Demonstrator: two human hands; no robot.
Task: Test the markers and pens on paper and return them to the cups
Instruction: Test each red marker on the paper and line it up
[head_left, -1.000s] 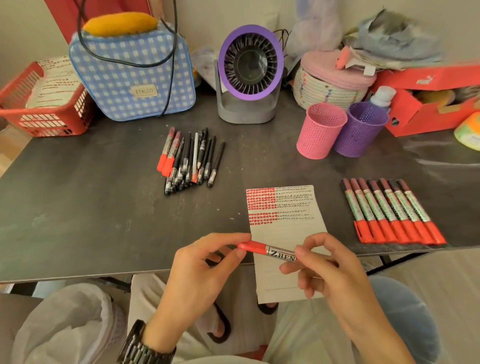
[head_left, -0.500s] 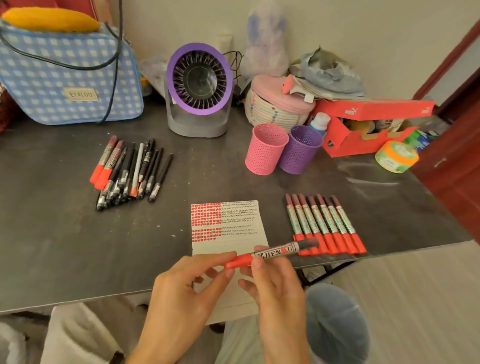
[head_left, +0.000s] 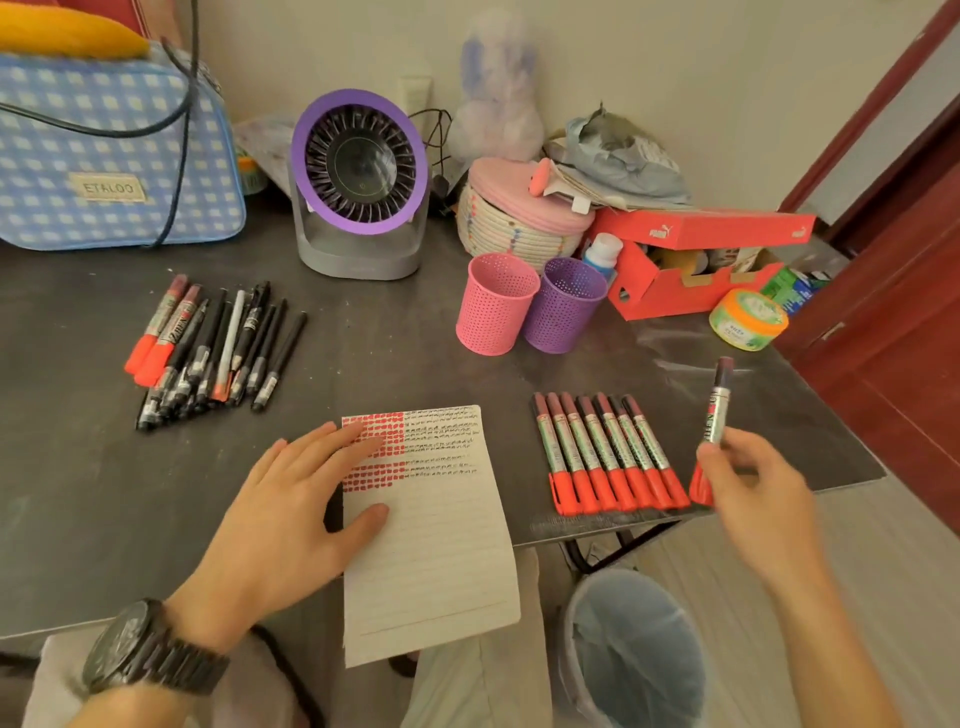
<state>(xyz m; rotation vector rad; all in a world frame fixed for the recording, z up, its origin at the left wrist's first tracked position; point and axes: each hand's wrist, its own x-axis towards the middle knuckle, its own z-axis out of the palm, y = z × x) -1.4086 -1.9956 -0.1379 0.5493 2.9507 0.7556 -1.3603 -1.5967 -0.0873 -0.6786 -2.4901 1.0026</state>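
Matt dark table (head_left: 363, 358); lined paper (head_left: 436, 551); perforated pink cup (head_left: 493, 312); glossy plastic marker (head_left: 717, 415)

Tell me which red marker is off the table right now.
The marker held in the right hand, beside the row. The seven in the row of markers and two in the left pile lie flat.

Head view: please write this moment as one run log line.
left hand: flat on paper | right hand: holds capped red marker beside marker row | cups: no pens visible
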